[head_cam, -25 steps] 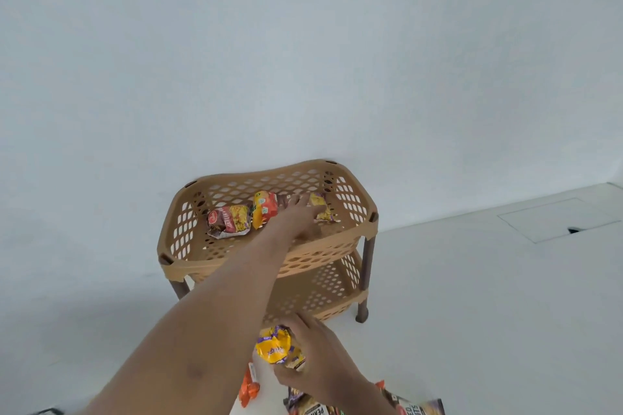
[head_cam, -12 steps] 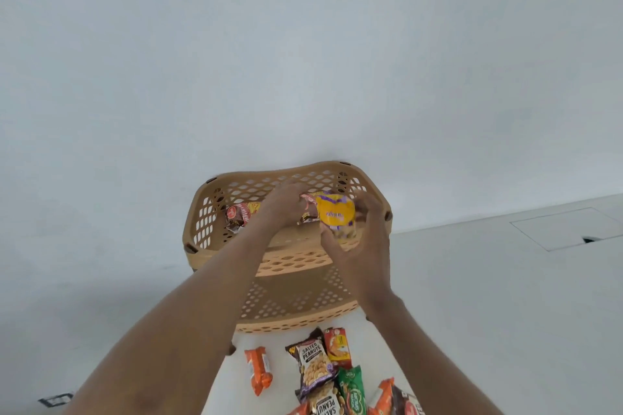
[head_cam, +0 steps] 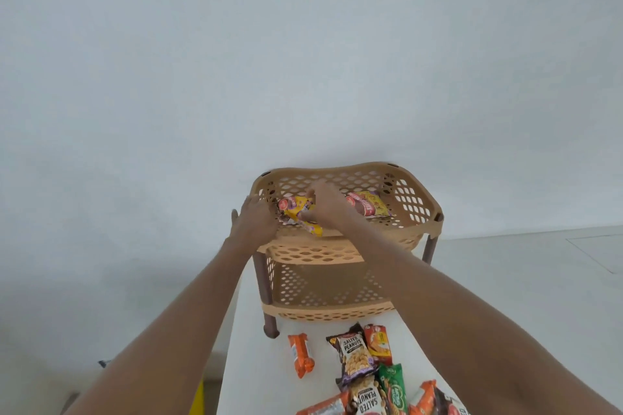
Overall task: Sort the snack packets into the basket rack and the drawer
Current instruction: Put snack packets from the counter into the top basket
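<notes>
The tan two-tier basket rack [head_cam: 423, 229] stands on the white table against the wall. In its top basket lie a red-and-yellow packet [head_cam: 368, 204] at the right and another [head_cam: 292, 205] at the left. My right hand [head_cam: 328, 207] reaches into the top basket and grips a yellow-and-purple packet [head_cam: 314, 228] low against the front wall. My left hand [head_cam: 253, 220] rests with straight fingers on the basket's left front rim. No drawer is in view.
Loose packets lie on the table in front of the rack: an orange one [head_cam: 301, 355], salted peanuts [head_cam: 354, 357], a red one [head_cam: 379, 344], a green one [head_cam: 392, 387] and several more at the bottom edge. The table's left edge [head_cam: 229, 330] runs beside my left forearm.
My right hand lifted the yellow packet from the table up into the top basket. My left hand drew back from inside the basket to its left front rim.
</notes>
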A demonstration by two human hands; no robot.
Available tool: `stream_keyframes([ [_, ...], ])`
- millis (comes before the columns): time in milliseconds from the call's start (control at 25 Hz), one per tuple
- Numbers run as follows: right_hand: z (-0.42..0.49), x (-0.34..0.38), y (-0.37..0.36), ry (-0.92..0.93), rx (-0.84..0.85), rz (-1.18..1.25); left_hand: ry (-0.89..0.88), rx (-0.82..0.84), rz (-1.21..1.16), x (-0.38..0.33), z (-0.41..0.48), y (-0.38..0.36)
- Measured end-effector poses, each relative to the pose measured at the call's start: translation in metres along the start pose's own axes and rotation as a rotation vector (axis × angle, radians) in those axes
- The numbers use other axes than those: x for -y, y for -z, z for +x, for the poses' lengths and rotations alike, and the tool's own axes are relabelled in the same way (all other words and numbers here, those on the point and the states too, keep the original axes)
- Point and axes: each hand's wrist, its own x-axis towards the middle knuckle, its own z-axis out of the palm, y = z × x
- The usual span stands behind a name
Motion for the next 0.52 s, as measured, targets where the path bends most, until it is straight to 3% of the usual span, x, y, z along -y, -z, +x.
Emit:
stream_keyframes([
  [80,0.013,0.009,-0.013,0.006,0.11,-0.103,-0.016,-0.006,-0.061,0.004,-0.005,-0.003],
  [240,0.028,0.016,-0.035,0.076,0.176,-0.25,0.006,-0.014,-0.106,0.003,-0.009,-0.006],
  [520,0.026,0.021,-0.043,0.112,0.125,-0.475,0.052,-0.36,-0.549,0.001,-0.027,-0.02],
])
